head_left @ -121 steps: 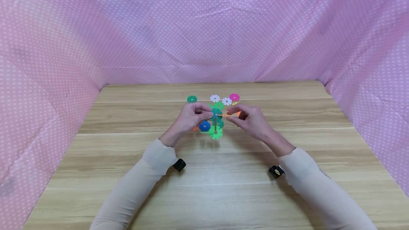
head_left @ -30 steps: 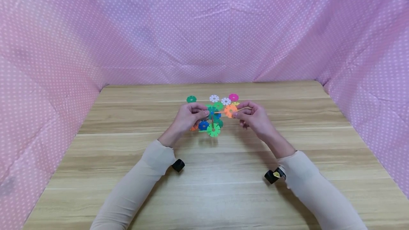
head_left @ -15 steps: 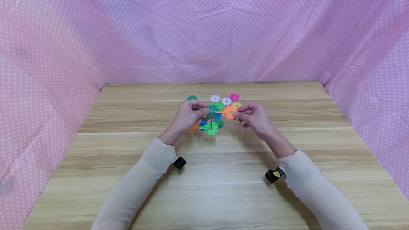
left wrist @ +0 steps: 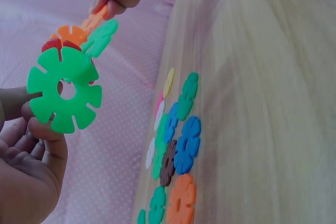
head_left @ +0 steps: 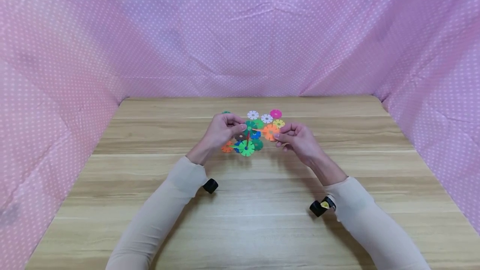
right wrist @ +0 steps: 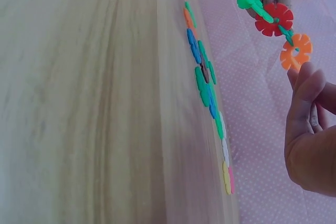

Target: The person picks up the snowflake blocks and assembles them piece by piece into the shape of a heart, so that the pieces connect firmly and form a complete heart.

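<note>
Slotted plastic snowflake discs are joined into a chain held above the table. In the head view my left hand [head_left: 224, 131] pinches a dark green snowflake disc [head_left: 251, 126] at its edge. My right hand [head_left: 300, 141] pinches the rim of an orange snowflake disc [head_left: 270, 133] between thumb and fingers. Another orange disc, nearly edge-on, links these two. Below the dark green disc hang a red disc [right wrist: 273, 20] and a light green disc [head_left: 246, 148]. The left wrist view has the light green disc [left wrist: 64, 90] closest, hiding much of the red one.
Loose snowflake discs lie on the wooden table [head_left: 262, 220] behind and beneath the chain: an orange disc [head_left: 226, 147], a white disc [head_left: 253, 115], a pink disc [head_left: 276, 113], a yellow disc [head_left: 279, 123] and several others. Pink dotted cloth [head_left: 240, 45] surrounds the table's far sides.
Four seconds ago my right fingers were spread apart beside the chain; since then they have come to pinch an orange disc. In the last second my left hand and the chain's lower end rose slightly.
</note>
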A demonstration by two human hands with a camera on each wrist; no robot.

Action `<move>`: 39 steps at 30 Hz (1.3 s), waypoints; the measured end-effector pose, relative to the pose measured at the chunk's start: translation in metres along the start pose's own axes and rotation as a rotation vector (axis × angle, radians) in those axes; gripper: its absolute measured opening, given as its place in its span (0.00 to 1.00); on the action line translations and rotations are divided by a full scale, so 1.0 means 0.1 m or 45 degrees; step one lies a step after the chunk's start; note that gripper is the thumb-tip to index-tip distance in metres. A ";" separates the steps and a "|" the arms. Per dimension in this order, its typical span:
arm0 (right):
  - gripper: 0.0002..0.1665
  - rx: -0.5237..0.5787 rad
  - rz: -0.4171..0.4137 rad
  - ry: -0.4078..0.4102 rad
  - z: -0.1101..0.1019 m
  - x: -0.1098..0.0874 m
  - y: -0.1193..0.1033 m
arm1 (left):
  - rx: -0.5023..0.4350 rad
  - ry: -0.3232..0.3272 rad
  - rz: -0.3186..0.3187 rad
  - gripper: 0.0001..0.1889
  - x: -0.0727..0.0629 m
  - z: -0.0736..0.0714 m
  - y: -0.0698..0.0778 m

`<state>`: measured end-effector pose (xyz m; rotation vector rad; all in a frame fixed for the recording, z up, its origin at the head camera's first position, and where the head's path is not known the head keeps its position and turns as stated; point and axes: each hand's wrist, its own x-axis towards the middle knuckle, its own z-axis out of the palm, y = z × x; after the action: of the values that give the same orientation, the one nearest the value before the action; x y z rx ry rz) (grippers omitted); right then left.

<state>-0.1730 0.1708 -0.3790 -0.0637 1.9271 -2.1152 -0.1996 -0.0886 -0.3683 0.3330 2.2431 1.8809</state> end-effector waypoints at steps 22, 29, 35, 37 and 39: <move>0.05 0.030 -0.106 -0.023 0.00 -0.04 -0.04 | 0.035 -0.020 0.016 0.04 0.00 0.00 0.04; 0.06 0.036 -0.088 -0.023 0.02 -0.02 -0.02 | 0.022 -0.021 0.037 0.05 -0.01 0.02 0.04; 0.09 0.003 -0.043 -0.023 0.02 -0.01 -0.01 | 0.006 -0.038 0.005 0.04 0.00 0.01 0.05; 0.09 -0.025 -0.037 -0.034 0.02 -0.01 -0.01 | 0.009 -0.036 -0.003 0.04 0.01 -0.01 0.06; 0.09 -0.052 -0.034 -0.046 0.02 0.00 -0.03 | 0.022 -0.037 -0.007 0.03 0.03 -0.03 0.06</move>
<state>-0.1734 0.1690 -0.3764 -0.1360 1.9592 -2.0774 -0.2027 -0.0893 -0.3617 0.3543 2.2402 1.8437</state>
